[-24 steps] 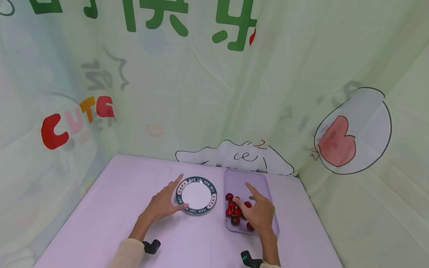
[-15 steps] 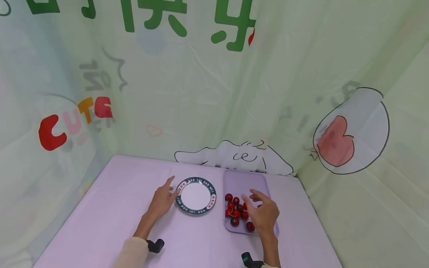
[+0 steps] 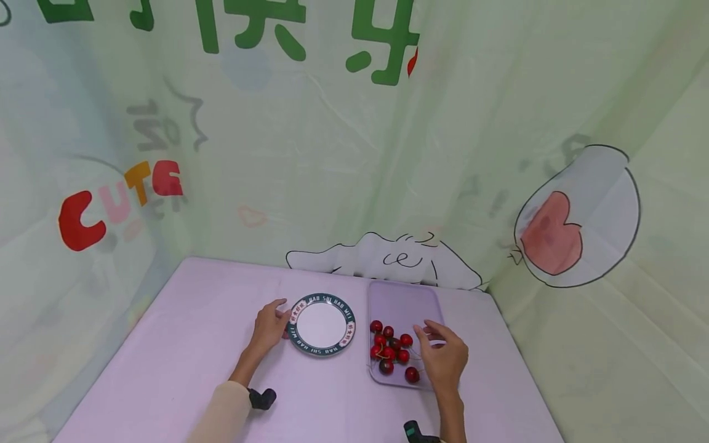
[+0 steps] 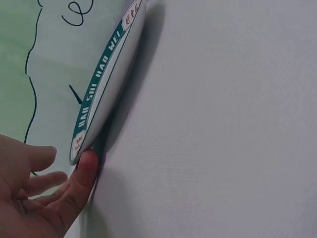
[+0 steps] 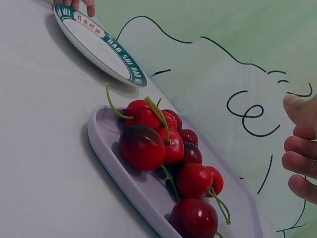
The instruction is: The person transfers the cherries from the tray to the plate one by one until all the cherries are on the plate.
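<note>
A round white plate with a dark green, lettered rim lies left of the middle in the head view. My left hand is at its left edge. In the left wrist view one fingertip meets the rim from beneath, while the thumb stays apart from it. Several red cherries with green stems, some darker, sit in the near left part of a shallow purple tray. Over the tray's right side hovers my right hand, its fingers loosely bent and holding nothing.
A pale pinkish tablecloth covers the table. Behind it and at both sides hangs a light green curtain printed with letters and drawings. The plate and tray lie side by side with a narrow gap between them.
My left hand, earlier spread over the plate's left rim, has drawn its fingers together at the outer edge. The right hand has moved right, away from the cherries, uncovering more of them.
</note>
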Action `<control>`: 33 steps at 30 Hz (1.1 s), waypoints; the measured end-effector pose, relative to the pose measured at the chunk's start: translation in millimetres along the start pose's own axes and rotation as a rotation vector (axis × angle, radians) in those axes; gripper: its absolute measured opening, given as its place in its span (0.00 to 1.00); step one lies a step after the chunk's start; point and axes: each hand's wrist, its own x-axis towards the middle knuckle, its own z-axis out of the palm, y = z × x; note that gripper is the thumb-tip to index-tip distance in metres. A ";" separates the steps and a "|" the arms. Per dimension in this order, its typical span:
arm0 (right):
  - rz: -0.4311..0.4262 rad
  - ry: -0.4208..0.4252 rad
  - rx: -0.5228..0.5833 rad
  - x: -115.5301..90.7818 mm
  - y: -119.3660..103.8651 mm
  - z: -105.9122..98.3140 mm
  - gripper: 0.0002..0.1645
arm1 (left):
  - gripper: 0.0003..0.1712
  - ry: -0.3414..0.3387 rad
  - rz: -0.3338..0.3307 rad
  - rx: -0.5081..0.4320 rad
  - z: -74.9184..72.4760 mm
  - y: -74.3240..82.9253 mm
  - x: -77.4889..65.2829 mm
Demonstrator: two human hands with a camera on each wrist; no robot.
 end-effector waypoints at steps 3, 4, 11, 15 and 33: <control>0.024 0.005 0.017 0.2 -0.5 -3.0 0.12 | 0.26 0.006 -0.019 -0.033 3.0 -4.1 1.1; 0.036 0.011 0.033 0.5 -0.9 -4.1 0.11 | 0.25 0.009 -0.023 -0.039 4.0 -5.2 1.8; 0.178 0.022 0.096 -4.2 6.7 -10.5 0.09 | 0.20 0.010 -0.024 -0.070 10.3 -17.8 4.7; 0.264 -0.014 0.090 -6.7 9.4 -14.5 0.12 | 0.20 0.015 -0.006 -0.076 11.6 -23.1 5.8; 0.502 -0.210 -0.004 -12.2 34.9 -19.5 0.16 | 0.20 0.030 0.036 -0.127 13.6 -32.7 1.7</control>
